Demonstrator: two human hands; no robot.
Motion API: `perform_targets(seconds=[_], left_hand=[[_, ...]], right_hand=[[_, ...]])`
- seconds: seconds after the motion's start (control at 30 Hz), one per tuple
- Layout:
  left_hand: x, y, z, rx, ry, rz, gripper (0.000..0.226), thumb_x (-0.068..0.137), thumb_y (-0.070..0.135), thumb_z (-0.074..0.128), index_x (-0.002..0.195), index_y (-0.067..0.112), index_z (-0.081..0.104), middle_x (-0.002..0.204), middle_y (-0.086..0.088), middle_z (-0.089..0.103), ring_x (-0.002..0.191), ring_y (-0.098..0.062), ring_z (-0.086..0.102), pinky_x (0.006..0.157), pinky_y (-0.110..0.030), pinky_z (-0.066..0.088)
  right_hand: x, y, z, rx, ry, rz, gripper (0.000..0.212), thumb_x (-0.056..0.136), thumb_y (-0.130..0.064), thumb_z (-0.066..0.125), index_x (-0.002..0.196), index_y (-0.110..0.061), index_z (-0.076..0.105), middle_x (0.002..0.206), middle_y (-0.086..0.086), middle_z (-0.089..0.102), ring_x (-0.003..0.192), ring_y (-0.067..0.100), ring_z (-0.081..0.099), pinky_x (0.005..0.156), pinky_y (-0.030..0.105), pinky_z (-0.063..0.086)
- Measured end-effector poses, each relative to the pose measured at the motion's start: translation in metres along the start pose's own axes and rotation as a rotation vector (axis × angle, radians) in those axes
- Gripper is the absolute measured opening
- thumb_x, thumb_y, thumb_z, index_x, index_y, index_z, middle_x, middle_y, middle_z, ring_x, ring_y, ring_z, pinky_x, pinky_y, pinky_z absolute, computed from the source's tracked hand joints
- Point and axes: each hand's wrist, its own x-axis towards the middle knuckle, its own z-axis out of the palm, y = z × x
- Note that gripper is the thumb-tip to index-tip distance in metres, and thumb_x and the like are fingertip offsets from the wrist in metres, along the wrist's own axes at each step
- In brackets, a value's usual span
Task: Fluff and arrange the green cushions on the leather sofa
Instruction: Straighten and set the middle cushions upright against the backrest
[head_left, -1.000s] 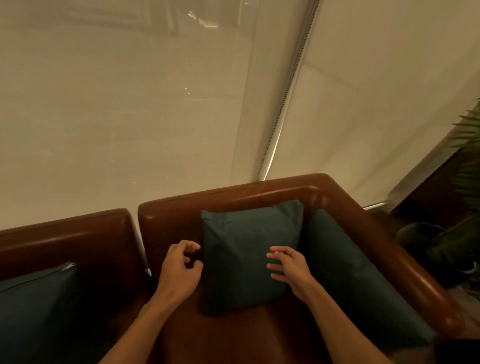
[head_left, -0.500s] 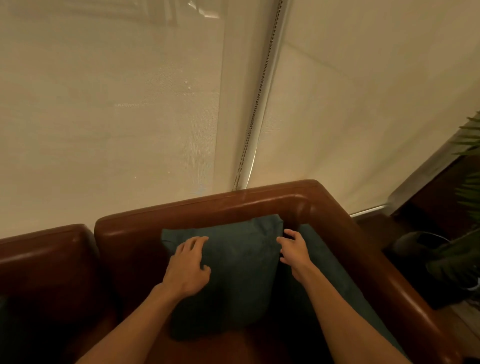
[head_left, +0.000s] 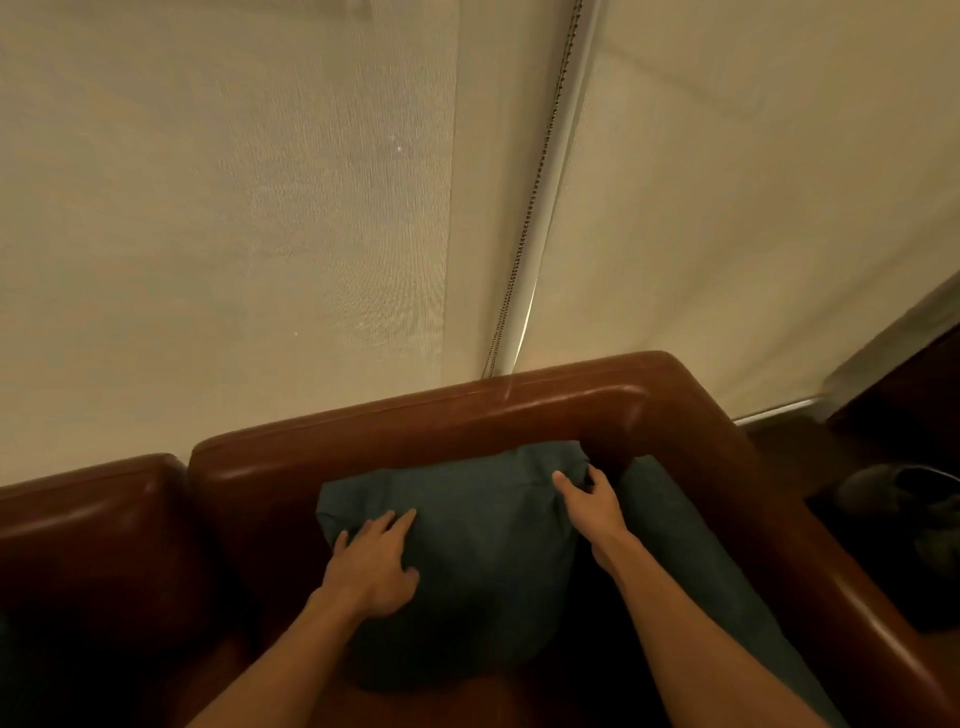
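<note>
Cushion status: centre cushion in hand, side cushion pending

Cushion at centre (head_left: 483, 561) leans against the backrest of the leather sofa (head_left: 467, 415), its lower edge on the seat. I read my left hand (head_left: 376, 564) as lying flat on the cushion's left face, fingers spread and not closed on any fabric. My right hand (head_left: 592, 501) is at the upper right corner; the fingers curl over the edge there, thumb on the front face, so I judge it to be pinching that corner.

A second green cushion (head_left: 691, 561) rests along the right armrest, just beside the first and partly behind my right forearm. Neither hand touches it.

Progress assessment:
1. The centre cushion is under adjustment. Its top edge looks creased near the right corner, so I judge shaping to be incomplete.
2. The side cushion appears slumped along the armrest. I judge it as not yet arranged.
3. The neighbouring seat section at the left is dark and cropped; I cannot tell whether a cushion lies there.

Remaining work, as I judge it: finish plumping the centre cushion, then square up the side cushion
</note>
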Motion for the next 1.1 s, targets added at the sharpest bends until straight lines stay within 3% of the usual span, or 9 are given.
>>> perform_targets(seconds=[0.17, 0.27, 0.37, 0.47, 0.6, 0.73, 0.83, 0.97, 1.1], left_hand=[[-0.009, -0.021, 0.005, -0.098, -0.038, -0.075, 0.076, 0.088, 0.042, 0.052, 0.154, 0.029, 0.015, 0.161, -0.002, 0.021, 0.145, -0.026, 0.028, 0.118, -0.057, 0.014], [-0.020, -0.031, 0.006, -0.125, -0.046, -0.121, 0.073, 0.087, 0.042, 0.054, 0.151, 0.029, 0.020, 0.156, -0.002, 0.029, 0.139, -0.026, 0.037, 0.115, -0.058, 0.023], [-0.032, -0.044, 0.008, -0.164, -0.047, -0.170, 0.074, 0.086, 0.044, 0.055, 0.150, 0.028, 0.021, 0.153, -0.002, 0.032, 0.135, -0.025, 0.041, 0.111, -0.055, 0.033], [-0.047, -0.053, 0.011, -0.189, -0.039, -0.215, 0.081, 0.084, 0.048, 0.058, 0.151, 0.022, 0.019, 0.152, -0.004, 0.033, 0.134, -0.026, 0.043, 0.109, -0.051, 0.037], [-0.069, -0.060, 0.007, -0.205, 0.049, -0.249, 0.118, 0.068, 0.076, 0.064, 0.155, 0.022, 0.004, 0.163, -0.006, 0.013, 0.145, -0.035, 0.025, 0.115, -0.057, 0.024], [-0.097, -0.068, -0.013, -0.241, 0.229, -0.039, 0.145, 0.041, 0.091, 0.061, 0.155, 0.032, -0.007, 0.165, 0.003, -0.009, 0.151, -0.032, 0.003, 0.119, -0.059, 0.011], [-0.122, -0.073, -0.026, -0.209, 0.256, 0.067, 0.152, 0.036, 0.088, 0.066, 0.153, 0.034, -0.014, 0.162, 0.008, -0.020, 0.150, -0.031, -0.009, 0.119, -0.056, 0.001], [-0.152, -0.092, -0.026, -0.191, 0.301, 0.114, 0.156, 0.036, 0.084, 0.073, 0.150, 0.037, -0.023, 0.161, 0.010, -0.023, 0.150, -0.030, -0.013, 0.120, -0.056, -0.001], [-0.183, -0.110, -0.038, -0.253, 0.490, 0.165, 0.156, 0.031, 0.085, 0.074, 0.154, 0.035, -0.007, 0.163, 0.007, 0.011, 0.149, -0.025, 0.014, 0.121, -0.048, 0.013]], right_hand=[[-0.015, 0.009, 0.017, -0.155, 0.053, -0.030, 0.065, 0.085, -0.051, 0.066, 0.140, -0.021, 0.050, 0.136, 0.003, 0.058, 0.124, 0.026, 0.055, 0.103, 0.043, 0.048], [-0.032, 0.010, 0.025, -0.142, 0.021, -0.079, 0.038, 0.087, -0.047, 0.067, 0.118, -0.025, 0.065, 0.114, -0.002, 0.067, 0.110, 0.021, 0.062, 0.098, 0.042, 0.052], [-0.051, 0.013, 0.036, -0.121, -0.003, -0.120, 0.030, 0.085, -0.044, 0.070, 0.109, -0.026, 0.072, 0.098, -0.007, 0.069, 0.101, 0.018, 0.065, 0.092, 0.037, 0.054], [-0.073, 0.016, 0.050, -0.146, -0.017, -0.195, 0.026, 0.086, -0.041, 0.070, 0.106, -0.025, 0.074, 0.098, -0.008, 0.072, 0.098, 0.014, 0.066, 0.086, 0.029, 0.052], [-0.111, 0.014, 0.070, -0.158, -0.087, -0.307, 0.013, 0.087, -0.040, 0.070, 0.094, -0.032, 0.075, 0.088, -0.014, 0.074, 0.092, 0.006, 0.068, 0.082, 0.025, 0.055], [-0.154, 0.009, 0.094, -0.248, -0.138, -0.432, 0.019, 0.085, -0.043, 0.070, 0.074, -0.028, 0.074, 0.073, -0.012, 0.074, 0.073, 0.004, 0.070, 0.075, 0.036, 0.060], [-0.193, 0.005, 0.115, -0.264, -0.131, -0.515, 0.021, 0.085, -0.040, 0.071, 0.072, -0.024, 0.074, 0.070, -0.010, 0.074, 0.068, 0.004, 0.069, 0.070, 0.036, 0.059], [-0.244, -0.008, 0.139, -0.236, -0.176, -0.638, 0.009, 0.085, -0.039, 0.072, 0.084, -0.031, 0.078, 0.080, -0.017, 0.075, 0.080, -0.003, 0.069, 0.073, 0.020, 0.058], [-0.287, -0.027, 0.151, -0.221, -0.224, -0.715, 0.016, 0.085, -0.037, 0.072, 0.096, -0.028, 0.079, 0.088, -0.017, 0.076, 0.086, -0.004, 0.068, 0.076, 0.013, 0.056]])
